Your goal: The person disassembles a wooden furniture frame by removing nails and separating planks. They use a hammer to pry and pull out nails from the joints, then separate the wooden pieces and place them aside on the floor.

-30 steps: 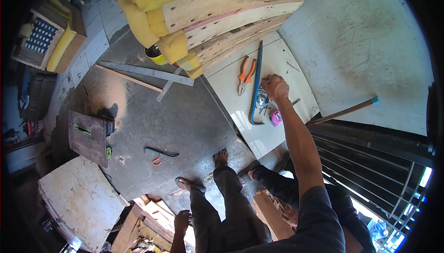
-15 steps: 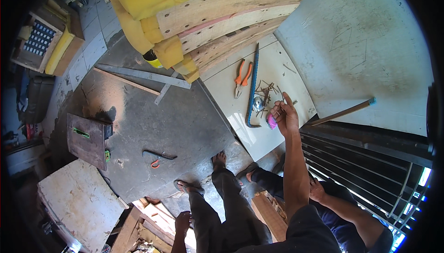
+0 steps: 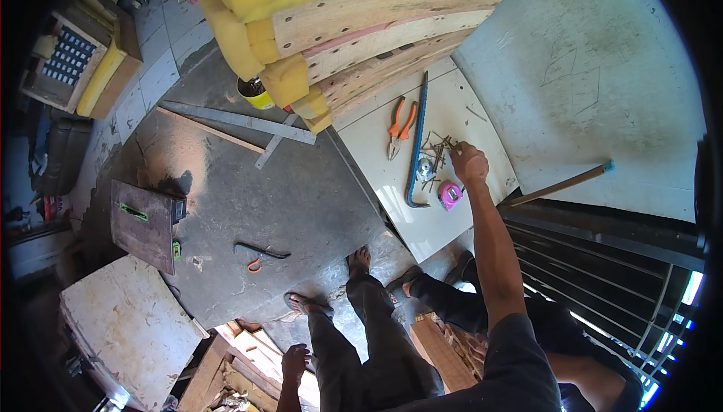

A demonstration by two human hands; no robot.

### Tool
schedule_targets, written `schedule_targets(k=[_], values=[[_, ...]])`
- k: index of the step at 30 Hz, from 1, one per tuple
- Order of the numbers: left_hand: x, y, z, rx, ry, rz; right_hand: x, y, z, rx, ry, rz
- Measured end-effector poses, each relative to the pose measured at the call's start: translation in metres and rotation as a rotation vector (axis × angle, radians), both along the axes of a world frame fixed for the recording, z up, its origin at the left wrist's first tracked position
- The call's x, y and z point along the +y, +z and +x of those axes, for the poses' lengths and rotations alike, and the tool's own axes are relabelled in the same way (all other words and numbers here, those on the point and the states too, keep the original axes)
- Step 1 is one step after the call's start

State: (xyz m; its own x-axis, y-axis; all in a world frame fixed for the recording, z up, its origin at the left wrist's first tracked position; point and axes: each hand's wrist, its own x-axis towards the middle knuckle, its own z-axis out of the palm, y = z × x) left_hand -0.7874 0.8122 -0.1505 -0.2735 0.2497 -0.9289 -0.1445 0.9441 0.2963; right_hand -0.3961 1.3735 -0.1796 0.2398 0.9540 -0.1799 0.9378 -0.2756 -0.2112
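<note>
My right hand (image 3: 469,163) reaches over a white tiled top, its fingers closed together at the right edge of a loose pile of nails (image 3: 439,145). The fingertips touch the pile, but what they pinch is hidden. Just below the hand lies a pink tape measure (image 3: 450,195), and a shiny round metal piece (image 3: 424,169) sits by the nails. A blue pry bar (image 3: 418,133) with a hooked end and orange-handled pliers (image 3: 401,127) lie left of the pile. My left hand (image 3: 296,363) hangs low beside my left leg, fingers loosely bent and nothing visible in them.
Yellow foam covers a slatted wooden frame (image 3: 392,5) at the top. Another person's leg (image 3: 444,303) and arm are close at my right. On the dark floor lie a metal square (image 3: 241,120), a hacksaw-like tool (image 3: 261,251) and a brown board (image 3: 141,224). A metal grille (image 3: 595,261) stands right.
My right hand has turned over and come down from above the tape measure to the nail pile, uncovering the tape measure. My left hand stays low by the leg.
</note>
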Motion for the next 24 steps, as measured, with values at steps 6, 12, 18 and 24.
schedule_targets(k=[6, 12, 18, 24], values=[[-0.018, -0.015, 0.012, 0.029, -0.079, 0.157, -0.013, -0.009, -0.006, -0.069, -0.092, 0.056], [-0.015, -0.001, 0.018, -0.085, 0.276, -0.030, -0.093, 0.010, -0.079, 0.410, 0.040, 0.389], [0.075, 0.039, 0.011, -0.448, 0.817, 0.333, -0.317, 0.034, -0.221, 1.281, 0.214, -0.772], [0.095, 0.053, -0.056, -0.464, 0.990, 0.489, -0.352, 0.100, -0.306, 0.745, 0.724, -0.173]])
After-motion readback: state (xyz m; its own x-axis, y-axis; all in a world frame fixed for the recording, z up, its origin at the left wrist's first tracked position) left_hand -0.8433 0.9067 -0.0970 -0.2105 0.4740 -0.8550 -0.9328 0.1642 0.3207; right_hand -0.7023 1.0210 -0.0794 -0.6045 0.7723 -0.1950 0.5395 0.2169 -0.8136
